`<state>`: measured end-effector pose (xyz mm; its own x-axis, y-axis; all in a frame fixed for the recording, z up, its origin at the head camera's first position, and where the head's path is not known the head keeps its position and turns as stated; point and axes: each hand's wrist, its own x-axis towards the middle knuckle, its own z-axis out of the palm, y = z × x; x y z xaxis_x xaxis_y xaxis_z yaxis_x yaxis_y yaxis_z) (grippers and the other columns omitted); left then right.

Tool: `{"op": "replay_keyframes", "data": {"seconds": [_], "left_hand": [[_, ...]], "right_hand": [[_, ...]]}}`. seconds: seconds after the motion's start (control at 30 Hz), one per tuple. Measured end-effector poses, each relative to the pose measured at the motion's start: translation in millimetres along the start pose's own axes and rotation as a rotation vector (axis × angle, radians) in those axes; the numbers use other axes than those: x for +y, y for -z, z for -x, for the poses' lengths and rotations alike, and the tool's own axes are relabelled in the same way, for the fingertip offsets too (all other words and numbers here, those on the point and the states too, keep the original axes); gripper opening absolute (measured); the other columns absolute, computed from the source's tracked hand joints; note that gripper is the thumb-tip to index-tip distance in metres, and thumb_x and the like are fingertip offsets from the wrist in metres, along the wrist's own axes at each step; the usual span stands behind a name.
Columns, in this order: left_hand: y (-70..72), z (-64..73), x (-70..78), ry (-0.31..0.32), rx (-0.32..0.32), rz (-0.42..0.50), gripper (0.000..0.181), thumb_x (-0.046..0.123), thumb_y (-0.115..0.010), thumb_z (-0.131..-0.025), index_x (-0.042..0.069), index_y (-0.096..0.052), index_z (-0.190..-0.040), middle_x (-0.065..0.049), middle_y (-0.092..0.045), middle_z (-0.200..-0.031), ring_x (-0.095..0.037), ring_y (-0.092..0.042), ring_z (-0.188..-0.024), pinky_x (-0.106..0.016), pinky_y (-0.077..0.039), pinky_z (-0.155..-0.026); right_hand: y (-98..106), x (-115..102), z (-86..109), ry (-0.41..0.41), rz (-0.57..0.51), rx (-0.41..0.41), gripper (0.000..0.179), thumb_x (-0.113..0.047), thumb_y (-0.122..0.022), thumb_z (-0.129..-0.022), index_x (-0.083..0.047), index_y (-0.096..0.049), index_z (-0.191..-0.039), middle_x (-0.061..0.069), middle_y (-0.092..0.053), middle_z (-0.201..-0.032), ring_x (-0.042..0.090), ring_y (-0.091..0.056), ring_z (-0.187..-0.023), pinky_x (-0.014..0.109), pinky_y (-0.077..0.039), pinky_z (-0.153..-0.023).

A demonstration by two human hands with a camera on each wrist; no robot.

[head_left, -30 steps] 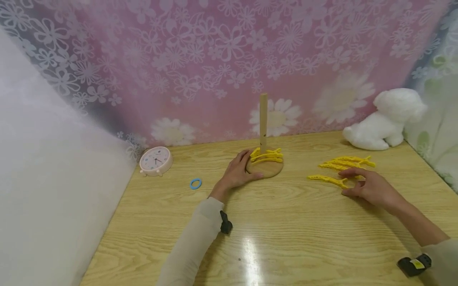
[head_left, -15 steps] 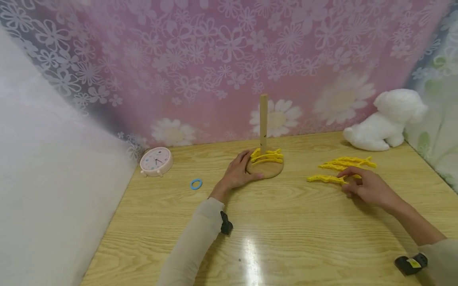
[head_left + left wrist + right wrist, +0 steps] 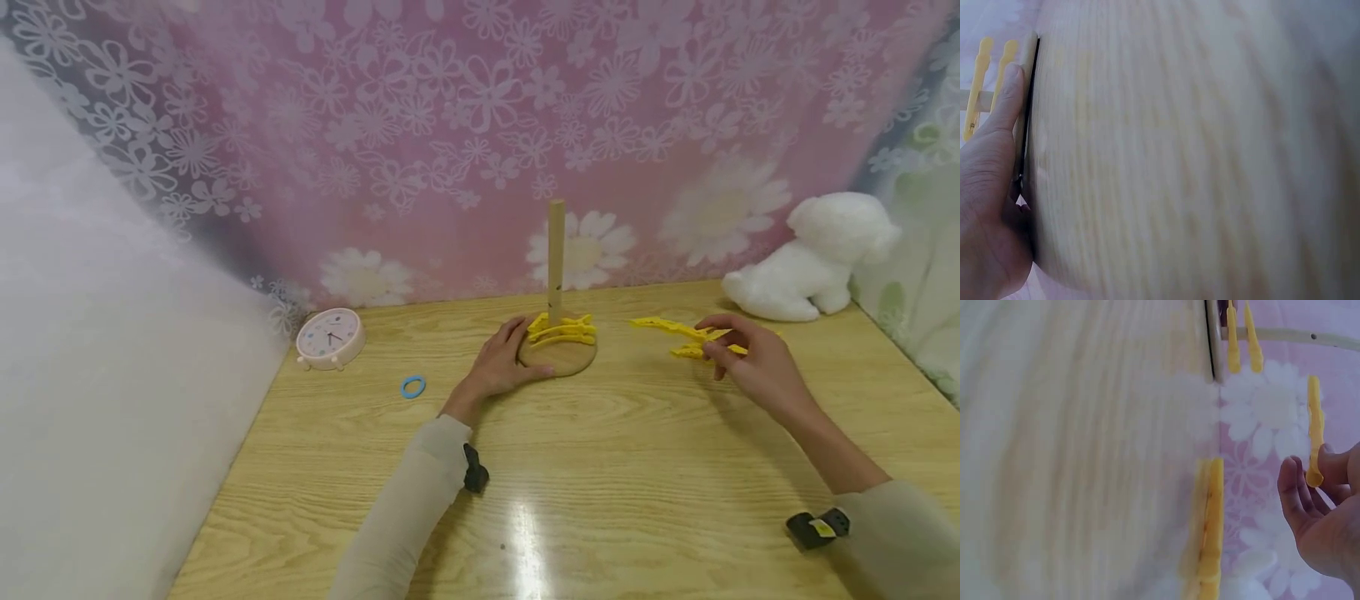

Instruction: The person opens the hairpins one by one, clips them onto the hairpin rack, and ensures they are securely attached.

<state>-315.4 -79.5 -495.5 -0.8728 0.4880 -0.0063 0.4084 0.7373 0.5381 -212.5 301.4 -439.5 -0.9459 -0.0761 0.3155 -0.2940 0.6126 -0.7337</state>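
Note:
A wooden stand (image 3: 556, 262) has an upright post on a round base. Two yellow hair clips (image 3: 564, 334) are stacked around the foot of the post. My left hand (image 3: 501, 360) grips the base by its left edge, thumb along the front; in the left wrist view the thumb lies over the rim. My right hand (image 3: 750, 367) pinches another yellow hair clip (image 3: 663, 325) by its forked end. In the right wrist view this held clip (image 3: 1315, 422) is up off the table, its long end pointing at the stand. Below it lie more yellow clips (image 3: 686, 352), partly hidden by the hand.
On the wood-grain table (image 3: 600, 483), a blue ring (image 3: 412, 387) lies left of my left forearm. A pink alarm clock (image 3: 331, 338) stands at the back left, and a white plush dog (image 3: 817, 258) sits at the back right. A flowered curtain (image 3: 450, 150) hangs behind.
My right hand has pinched the nearest clip, lifted it off the table, and carried it up and slightly left over the other clips. The left hand stays on the base.

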Motion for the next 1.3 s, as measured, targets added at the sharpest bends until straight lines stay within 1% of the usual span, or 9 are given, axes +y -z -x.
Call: {"op": "replay_keyframes", "data": {"seconds": [0.2,0.37,0.53,0.67,0.77,0.9,1.0,1.13,1.3], "left_hand": [[-2.6,-1.4,-2.2,-0.012,0.006,-0.016,0.1,0.063,-0.069,-0.093,0.023,-0.017,-0.169,-0.003,-0.012,-0.174,-0.031,-0.018,-0.159,-0.051,-0.019,-0.128],[-1.4,-1.2,-2.8,-0.004,0.007,-0.011,0.099,0.062,-0.07,-0.093,0.024,-0.018,-0.169,-0.002,-0.012,-0.174,-0.031,-0.019,-0.159,-0.05,-0.019,-0.128],[-2.3,-1.5,-3.6,-0.001,0.004,-0.007,0.099,0.062,-0.069,-0.094,0.025,-0.016,-0.169,-0.001,-0.011,-0.174,-0.03,-0.018,-0.159,-0.049,-0.018,-0.129],[-3.5,-2.4,-4.2,0.0,0.011,-0.008,0.1,0.064,-0.068,-0.093,0.026,-0.016,-0.169,-0.001,-0.011,-0.174,-0.029,-0.017,-0.159,-0.05,-0.018,-0.129],[-3.3,-3.0,-3.9,0.0,0.014,-0.008,0.101,0.065,-0.069,-0.093,0.026,-0.015,-0.169,-0.001,-0.011,-0.175,-0.029,-0.016,-0.159,-0.051,-0.018,-0.129],[-2.5,-3.0,-3.5,0.004,0.01,-0.005,0.102,0.065,-0.07,-0.092,0.027,-0.015,-0.169,0.0,-0.01,-0.175,-0.029,-0.016,-0.16,-0.051,-0.017,-0.129],[-1.7,-2.4,-2.4,0.005,0.007,-0.004,0.102,0.065,-0.069,-0.092,0.027,-0.015,-0.169,0.0,-0.01,-0.175,-0.029,-0.015,-0.16,-0.051,-0.017,-0.129],[-0.1,-0.7,-0.4,0.008,0.001,0.003,0.101,0.065,-0.069,-0.093,0.026,-0.015,-0.169,0.0,-0.01,-0.175,-0.029,-0.015,-0.16,-0.051,-0.017,-0.129],[0.3,-0.1,-0.3,0.007,0.007,0.003,0.101,0.064,-0.069,-0.093,0.026,-0.015,-0.169,0.0,-0.01,-0.175,-0.029,-0.015,-0.16,-0.051,-0.017,-0.129]], "right_hand": [[-14,-12,-14.0,0.031,-0.057,0.099,0.032,0.006,-0.064,-0.1,0.001,-0.065,-0.132,0.017,-0.066,-0.112,0.013,-0.063,-0.068,0.023,-0.055,-0.054],[-26,-19,-29.5,0.006,-0.123,0.116,0.036,0.005,-0.066,-0.099,0.003,-0.063,-0.135,0.016,-0.063,-0.12,0.015,-0.064,-0.069,0.023,-0.057,-0.056],[-37,-28,-41.5,-0.013,-0.104,0.111,0.026,0.001,-0.067,-0.1,0.002,-0.067,-0.126,0.018,-0.066,-0.109,0.022,-0.066,-0.065,0.026,-0.058,-0.055],[-46,-33,-50.6,-0.019,-0.07,0.127,0.021,-0.002,-0.067,-0.1,0.0,-0.07,-0.121,0.019,-0.068,-0.099,0.021,-0.064,-0.062,0.026,-0.056,-0.051],[-52,-35,-56.6,-0.026,-0.027,0.158,0.017,-0.005,-0.069,-0.1,-0.001,-0.072,-0.116,0.018,-0.068,-0.098,0.016,-0.06,-0.067,0.021,-0.052,-0.051],[-63,-35,-63.9,-0.046,0.005,0.181,0.013,-0.005,-0.07,-0.099,-0.001,-0.074,-0.111,0.016,-0.068,-0.099,0.02,-0.057,-0.074,0.018,-0.047,-0.054],[-73,-33,-68.6,-0.065,-0.025,0.172,0.013,0.003,-0.066,-0.097,0.0,-0.074,-0.108,0.017,-0.066,-0.095,0.029,-0.063,-0.077,0.014,-0.048,-0.056],[-87,-31,-73.9,-0.074,-0.084,0.145,0.025,0.015,-0.055,-0.092,0.003,-0.072,-0.106,0.018,-0.063,-0.091,0.039,-0.071,-0.087,0.008,-0.051,-0.062],[-103,-33,-80.0,-0.08,-0.123,0.128,0.027,0.018,-0.054,-0.091,0.004,-0.071,-0.106,0.018,-0.061,-0.092,0.043,-0.071,-0.09,0.009,-0.052,-0.063]]}}
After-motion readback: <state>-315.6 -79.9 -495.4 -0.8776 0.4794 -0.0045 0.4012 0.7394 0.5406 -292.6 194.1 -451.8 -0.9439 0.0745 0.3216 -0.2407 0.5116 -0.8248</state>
